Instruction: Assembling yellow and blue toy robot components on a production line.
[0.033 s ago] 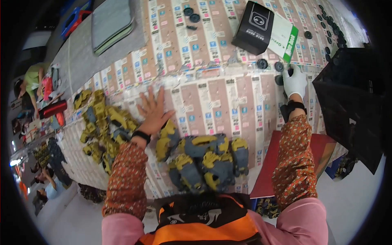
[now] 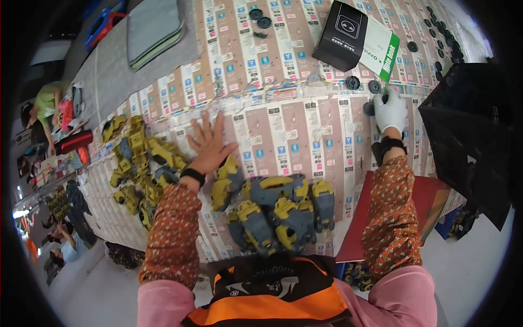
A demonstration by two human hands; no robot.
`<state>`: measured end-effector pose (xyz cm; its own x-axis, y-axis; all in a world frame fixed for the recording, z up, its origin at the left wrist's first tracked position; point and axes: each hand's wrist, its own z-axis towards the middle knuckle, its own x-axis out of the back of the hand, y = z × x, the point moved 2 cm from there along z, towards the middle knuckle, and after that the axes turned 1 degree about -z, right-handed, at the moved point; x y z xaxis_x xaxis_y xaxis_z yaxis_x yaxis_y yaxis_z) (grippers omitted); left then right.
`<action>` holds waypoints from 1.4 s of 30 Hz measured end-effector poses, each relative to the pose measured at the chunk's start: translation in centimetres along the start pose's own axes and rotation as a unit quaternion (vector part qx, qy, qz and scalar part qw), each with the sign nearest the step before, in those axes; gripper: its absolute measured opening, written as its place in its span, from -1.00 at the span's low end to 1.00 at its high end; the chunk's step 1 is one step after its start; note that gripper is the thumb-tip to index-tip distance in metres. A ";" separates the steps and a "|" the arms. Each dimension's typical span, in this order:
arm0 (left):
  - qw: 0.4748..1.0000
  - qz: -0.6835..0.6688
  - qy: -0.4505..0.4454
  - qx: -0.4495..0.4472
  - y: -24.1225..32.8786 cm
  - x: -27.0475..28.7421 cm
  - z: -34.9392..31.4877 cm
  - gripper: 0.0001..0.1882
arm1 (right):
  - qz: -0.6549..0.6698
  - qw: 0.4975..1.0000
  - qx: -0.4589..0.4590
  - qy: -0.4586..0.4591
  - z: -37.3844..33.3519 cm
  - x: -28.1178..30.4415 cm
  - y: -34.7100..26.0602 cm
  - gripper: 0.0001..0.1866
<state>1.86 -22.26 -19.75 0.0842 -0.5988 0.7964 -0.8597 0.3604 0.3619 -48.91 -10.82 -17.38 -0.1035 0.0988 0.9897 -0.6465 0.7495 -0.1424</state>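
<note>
My left hand point(image 2: 211, 148) is bare and lies flat on the patterned table cover with its fingers spread, holding nothing. Just below it sits a yellow-and-grey plastic shell part point(image 2: 227, 182). On the right, my gloved right hand point(image 2: 391, 113) has its fingers curled down at the table. A dark round piece, apparently a black wheel point(image 2: 385, 98), shows between thumb and fingers, partly hidden by the glove. Another black wheel point(image 2: 369, 109) lies against the hand's left side. Two more, a black wheel point(image 2: 353, 83) and a smaller-looking black wheel point(image 2: 374, 86), rest just beyond it.
Yellow-and-grey shell parts point(image 2: 278, 191) lie close to my body, with a yellow pile point(image 2: 133, 158) at left. A black box point(image 2: 340, 35) on a notebook point(image 2: 381, 52), a black bin point(image 2: 463, 125), a red board point(image 2: 354, 229) and a grey folder point(image 2: 155, 32) surround the work area.
The right hand has shifted slightly toward me and to the left, beside the wheels. The left hand stays flat. The whole view has moved a little.
</note>
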 end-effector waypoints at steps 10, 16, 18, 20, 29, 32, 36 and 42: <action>0.996 -0.014 -0.071 0.048 0.8 2.0 0.5 0.16 | 0.043 0.978 0.124 -0.161 -12.7 0.4 -9.2 -0.51; 0.963 -0.252 0.023 -0.094 -1.2 6.2 -6.0 -0.62 | 0.223 0.958 0.151 -0.098 -13.7 1.7 -6.4 -0.67; 0.919 -0.384 0.060 -0.061 -1.0 7.0 -9.9 -0.61 | 0.212 0.958 0.129 -0.141 -14.7 2.5 -7.2 -0.71; 0.899 -0.418 0.119 -0.044 -2.8 7.1 -14.7 -0.67 | 0.205 0.952 0.117 -0.192 -16.4 3.5 -10.0 -0.74; 0.789 -0.527 0.281 0.144 -11.0 3.3 -28.9 -0.77 | -0.140 0.868 0.474 -0.046 -19.9 1.6 -15.8 -0.87; 0.831 -0.481 0.263 0.098 -10.1 1.9 -28.5 -0.78 | -0.108 0.894 0.431 -0.063 -20.1 2.3 -16.5 -0.85; 0.879 -0.442 0.179 -0.025 -2.9 1.0 -23.0 -0.71 | 0.174 0.920 0.345 -0.067 -20.7 5.1 -16.3 -0.70; 0.971 -0.177 0.160 0.017 4.7 0.5 -16.4 -0.06 | 0.521 0.803 0.052 -0.284 -27.7 11.9 -13.7 -0.63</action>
<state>6.11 -9.19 -9.69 0.5251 -0.4259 0.7368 -0.7642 0.1450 0.6284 -20.34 -1.81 -3.29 -0.9385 0.3003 0.1705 -0.0415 0.3922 -0.9189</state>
